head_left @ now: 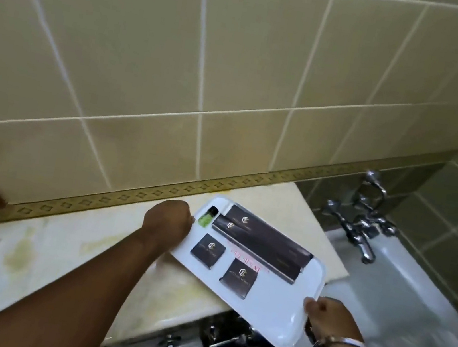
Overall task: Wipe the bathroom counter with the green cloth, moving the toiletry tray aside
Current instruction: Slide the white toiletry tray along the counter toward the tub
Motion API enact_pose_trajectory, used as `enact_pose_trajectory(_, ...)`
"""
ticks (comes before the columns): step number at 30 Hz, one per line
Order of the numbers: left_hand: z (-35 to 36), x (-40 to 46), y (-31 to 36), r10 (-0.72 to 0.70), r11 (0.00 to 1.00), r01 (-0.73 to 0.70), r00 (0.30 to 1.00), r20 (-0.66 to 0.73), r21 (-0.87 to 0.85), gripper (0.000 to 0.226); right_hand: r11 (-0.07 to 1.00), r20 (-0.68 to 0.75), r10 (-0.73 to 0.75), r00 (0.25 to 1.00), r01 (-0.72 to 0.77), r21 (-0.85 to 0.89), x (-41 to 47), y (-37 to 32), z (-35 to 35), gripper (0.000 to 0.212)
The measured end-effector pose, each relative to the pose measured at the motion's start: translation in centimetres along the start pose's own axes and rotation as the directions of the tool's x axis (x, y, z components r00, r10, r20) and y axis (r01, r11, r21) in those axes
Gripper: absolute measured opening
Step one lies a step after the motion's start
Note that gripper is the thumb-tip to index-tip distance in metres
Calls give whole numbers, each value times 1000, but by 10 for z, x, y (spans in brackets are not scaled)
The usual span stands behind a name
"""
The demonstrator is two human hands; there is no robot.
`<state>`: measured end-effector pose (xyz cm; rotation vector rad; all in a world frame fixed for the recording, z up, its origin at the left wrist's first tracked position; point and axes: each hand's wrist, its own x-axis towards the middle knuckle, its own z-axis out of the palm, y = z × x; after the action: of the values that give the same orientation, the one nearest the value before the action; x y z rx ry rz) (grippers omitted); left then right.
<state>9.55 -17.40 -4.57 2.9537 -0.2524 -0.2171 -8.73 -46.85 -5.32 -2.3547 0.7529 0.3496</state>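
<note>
Bare counter (39, 245) lies open on the left; the white tray (267, 299) and chrome taps (363, 224) crowd the right.

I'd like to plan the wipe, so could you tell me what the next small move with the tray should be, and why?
Probably set the white tray down clear of the stained beige counter. Left hand and right hand grip opposite ends, and its near corner overhangs the counter edge with boxes loose on it. No green cloth is visible.
</note>
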Motion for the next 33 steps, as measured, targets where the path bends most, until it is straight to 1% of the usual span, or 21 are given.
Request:
enact_pose_trajectory(3,12,30,54,12,995,-11,1000,11,-97,29,994,-91,91,992,-84,72,1,31,-13,44)
enact_pose_trajectory(6,18,60,103,58,985,-54,998,18,-165,24,968,-120,192,974,-168,187,11,56,-17,45)
enact_pose_trajectory(8,17,78,130,114,982,-110,993,18,-153,25,938,-107,257,961,-221,266,21,65,-15,44)
enact_pose_trajectory(12,9,109,164,215,974,-208,974,71,-89,23,864,-92,354,931,-288,414,44,62,-8,40)
enact_pose_trajectory(15,6,129,173,234,971,-226,965,115,-82,26,824,-71,393,917,-317,470,60,54,0,36)
enact_pose_trajectory(19,9,138,174,228,972,-217,963,145,-90,30,803,-38,401,915,-332,494,69,49,8,39)
enact_pose_trajectory(22,12,139,173,213,977,-209,964,158,-44,40,793,-32,404,914,-333,511,71,47,8,41)
enact_pose_trajectory(27,12,136,173,226,972,-235,952,208,17,47,767,-13,405,914,-333,548,84,36,8,41)
enact_pose_trajectory(30,12,134,170,199,976,-213,959,202,51,45,777,19,395,918,-345,526,93,38,12,41)
enact_pose_trajectory(33,12,130,165,151,988,-155,975,164,11,45,784,28,392,920,-350,512,95,38,10,45)
